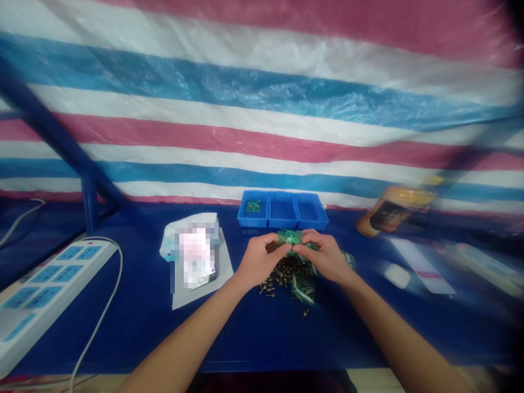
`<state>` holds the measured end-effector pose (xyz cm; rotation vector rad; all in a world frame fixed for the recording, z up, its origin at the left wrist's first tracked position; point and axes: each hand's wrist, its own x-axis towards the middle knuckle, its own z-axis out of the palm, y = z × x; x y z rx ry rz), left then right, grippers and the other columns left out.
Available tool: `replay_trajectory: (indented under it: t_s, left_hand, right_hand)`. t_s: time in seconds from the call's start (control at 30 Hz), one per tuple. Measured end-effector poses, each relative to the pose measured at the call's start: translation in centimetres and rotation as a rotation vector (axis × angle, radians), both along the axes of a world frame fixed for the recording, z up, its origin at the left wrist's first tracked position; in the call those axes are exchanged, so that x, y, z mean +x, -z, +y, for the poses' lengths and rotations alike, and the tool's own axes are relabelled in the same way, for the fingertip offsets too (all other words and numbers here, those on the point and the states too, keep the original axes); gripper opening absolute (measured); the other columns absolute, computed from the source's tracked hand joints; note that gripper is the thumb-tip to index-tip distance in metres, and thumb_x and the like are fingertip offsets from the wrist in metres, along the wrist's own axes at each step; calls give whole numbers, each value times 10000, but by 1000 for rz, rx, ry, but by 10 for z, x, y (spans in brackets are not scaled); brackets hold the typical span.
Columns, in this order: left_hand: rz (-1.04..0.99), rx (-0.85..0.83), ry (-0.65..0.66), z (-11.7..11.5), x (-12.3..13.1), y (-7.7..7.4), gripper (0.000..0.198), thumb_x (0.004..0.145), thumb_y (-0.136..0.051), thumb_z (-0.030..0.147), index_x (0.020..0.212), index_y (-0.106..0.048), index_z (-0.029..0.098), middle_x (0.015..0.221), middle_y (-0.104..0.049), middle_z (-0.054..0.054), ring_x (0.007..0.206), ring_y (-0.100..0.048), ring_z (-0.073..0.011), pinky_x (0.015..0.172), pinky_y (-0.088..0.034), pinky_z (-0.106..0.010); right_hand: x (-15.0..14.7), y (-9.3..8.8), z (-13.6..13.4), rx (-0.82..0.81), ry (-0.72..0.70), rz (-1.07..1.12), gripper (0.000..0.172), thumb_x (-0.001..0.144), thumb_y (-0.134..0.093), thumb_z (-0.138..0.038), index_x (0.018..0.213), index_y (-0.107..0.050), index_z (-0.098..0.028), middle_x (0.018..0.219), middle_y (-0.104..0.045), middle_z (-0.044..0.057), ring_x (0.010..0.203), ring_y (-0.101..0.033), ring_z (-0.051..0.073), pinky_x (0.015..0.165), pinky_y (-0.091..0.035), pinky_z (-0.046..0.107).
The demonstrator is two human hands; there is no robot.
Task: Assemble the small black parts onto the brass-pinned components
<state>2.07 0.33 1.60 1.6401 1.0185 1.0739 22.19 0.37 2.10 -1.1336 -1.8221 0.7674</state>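
My left hand (262,257) and my right hand (321,254) meet over the middle of the blue table, thumbs toward each other. Between them they grip a small green plastic bag (290,237), fingers closed on its two sides. Under the hands lies a pile of small brass-coloured screws (282,273), partly covered by the hands. A second green clear bag (303,289) with pale pieces inside rests at the pile's front right. One loose screw (305,313) lies nearer to me.
Behind the hands stand three joined blue bins (282,217), the left one holding a green packet (252,206). Left are a phone on paper (223,273) and a power strip (53,289). Right are a tilted bottle (393,207) and a white case (397,276).
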Motion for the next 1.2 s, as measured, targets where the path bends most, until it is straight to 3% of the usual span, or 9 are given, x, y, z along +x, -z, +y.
replay_trajectory:
  t_s: [0.17,0.27,0.37,0.5,0.63,0.8,0.93,1.07,1.2]
  left_hand:
    - [10,9,-24,-4,3,-1,249,864,-643,409,842,-705,169,780,-694,-20,697,-612,-159,640,-456,-258]
    - [98,52,-144,7,-9,-13,261,876,-614,426,851,-704,182,770,-701,-13,698,-625,-166,642,-461,-263]
    - [342,114,-381,40,-33,-32,303,893,-565,442,778,-673,183,695,-686,-5,670,-635,-171,642,-463,-270]
    - [604,101,-461,104,-56,-49,262,875,-561,386,837,-705,171,793,-735,-41,716,-671,-190,655,-483,-268]
    - [754,70,-505,143,-53,-47,352,782,-671,365,1034,-720,125,921,-752,-127,870,-688,-282,750,-502,-329]
    - [950,141,-491,137,-49,-37,341,854,-548,263,1156,-704,233,1159,-709,-127,1101,-611,-319,933,-434,-422]
    - [1099,188,-379,135,-47,-31,283,802,-561,184,988,-770,232,1036,-733,-143,1107,-564,-344,987,-339,-502]
    - [1177,217,-298,142,-39,-27,249,741,-584,126,847,-790,218,904,-737,-160,1105,-525,-370,944,-323,-521]
    - [1160,299,-335,129,-34,-34,346,813,-509,120,1018,-764,231,998,-729,-159,1168,-480,-370,931,-309,-536]
  right_hand:
    - [-1,3,0,-18,4,39,244,824,-714,-433,720,-705,-212,813,-682,41,848,-621,218,813,-478,352]
    - [1,4,1,-80,15,122,321,828,-715,-434,1081,-710,-237,945,-730,48,914,-642,228,871,-484,382]
    - [5,2,4,-99,71,164,476,849,-689,-445,1277,-610,-254,1077,-728,56,1000,-645,235,939,-469,408]
    - [9,0,7,-75,174,125,322,846,-685,-460,1065,-710,-225,1036,-730,66,974,-661,247,912,-485,396]
    - [10,0,7,-65,191,77,290,861,-659,-463,1016,-721,-226,1035,-728,74,963,-663,255,865,-502,383]
    - [14,-1,7,-45,202,-83,311,888,-595,-483,1061,-711,-252,1064,-723,61,1001,-651,259,907,-478,404]
    - [17,2,8,26,228,-469,328,878,-583,-496,1122,-696,-307,1170,-679,61,1121,-570,308,1013,-346,539]
    - [22,7,7,51,187,-731,486,838,-605,-551,1279,-611,-345,1245,-622,86,1184,-492,349,1009,-290,585]
    - [25,11,9,55,151,-784,472,854,-590,-525,1280,-607,-323,1168,-643,86,1109,-530,318,1035,-247,584]
